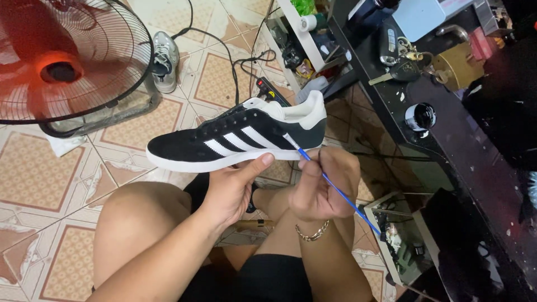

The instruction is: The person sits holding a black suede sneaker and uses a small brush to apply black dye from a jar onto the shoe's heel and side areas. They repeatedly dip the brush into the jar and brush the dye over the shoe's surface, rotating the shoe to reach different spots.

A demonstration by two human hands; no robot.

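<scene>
Fan (61,61) cut off, blades blurred

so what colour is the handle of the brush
Blue; the brush shows best in the head view, held in the right hand.

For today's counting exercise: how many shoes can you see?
2. A black shoe with white stripes, held in the left hand; a grey shoe on the floor by the fan.

Even, soft indoor light; the spinning red floor fan (56,61) at far left blurs, and the glossy black desk (481,168) at right reflects glare.
</scene>
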